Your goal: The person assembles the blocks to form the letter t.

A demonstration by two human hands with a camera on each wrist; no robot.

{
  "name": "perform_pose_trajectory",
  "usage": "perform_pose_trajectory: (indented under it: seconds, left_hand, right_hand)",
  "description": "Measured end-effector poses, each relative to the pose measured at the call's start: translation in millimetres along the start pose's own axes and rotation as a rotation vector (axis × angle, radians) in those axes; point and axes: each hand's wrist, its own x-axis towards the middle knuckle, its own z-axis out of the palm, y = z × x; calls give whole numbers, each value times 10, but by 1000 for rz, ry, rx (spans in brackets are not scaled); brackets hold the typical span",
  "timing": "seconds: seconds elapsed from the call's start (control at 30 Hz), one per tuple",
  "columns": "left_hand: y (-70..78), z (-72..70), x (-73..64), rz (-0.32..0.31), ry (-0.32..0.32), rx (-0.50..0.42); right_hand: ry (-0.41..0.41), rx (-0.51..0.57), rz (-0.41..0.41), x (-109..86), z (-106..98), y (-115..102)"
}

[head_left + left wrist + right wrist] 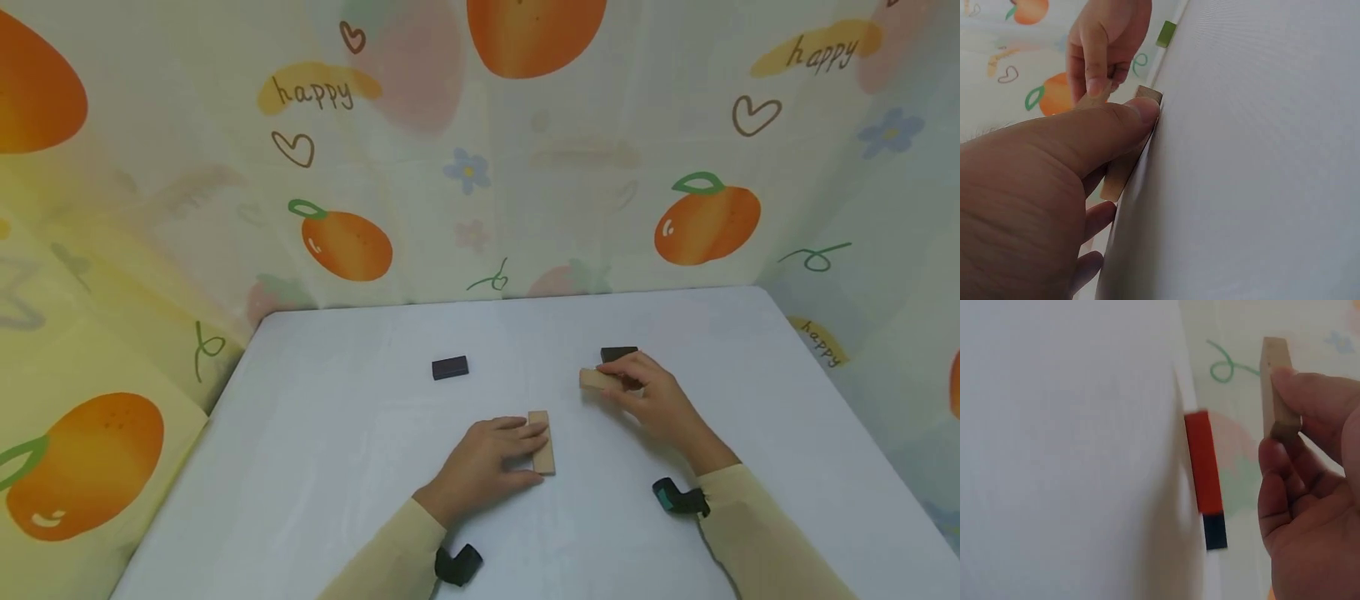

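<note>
On the white table a flat wooden block [542, 450] lies under my left hand [491, 458], whose fingers reach across it while the thumb is at its near end. The left wrist view shows that thumb [1142, 112] against the end of the block. Farther right, my right hand [652, 400] pinches a second wooden block [594, 379] between thumb and fingers. In the right wrist view this block [1277, 394] is held raised beside the tabletop line. Just behind the right hand sits a dark block [617, 354], partly covered by the fingers.
Another dark block [450, 367] lies at the back left. A red block face [1204, 462] with a black end shows low in the right wrist view. Fabric walls with printed oranges [348, 246] stand behind the table [337, 400] and at both sides.
</note>
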Motion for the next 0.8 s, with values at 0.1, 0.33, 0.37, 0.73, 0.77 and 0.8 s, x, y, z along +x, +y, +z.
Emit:
perform_pose_trajectory:
  seconds: [0.1, 0.33, 0.37, 0.73, 0.77, 0.8]
  left_hand:
    - [15, -11, 4, 5, 5, -4]
    - [22, -38, 11, 23, 12, -12]
    - [18, -36, 11, 26, 13, -12]
    - [-17, -15, 14, 30, 2, -19]
    - [-20, -13, 15, 31, 1, -19]
    - [-22, -14, 17, 32, 2, -19]
  right_hand:
    - [-26, 1, -34, 33, 106, -55]
    - [-91, -13, -48, 139, 275, -189]
    - [-97, -19, -49, 154, 298, -197]
    - [-219, -58, 67, 243, 524, -205]
    - [-234, -69, 78, 240, 537, -208]
    - [-248, -75, 87, 236, 547, -212]
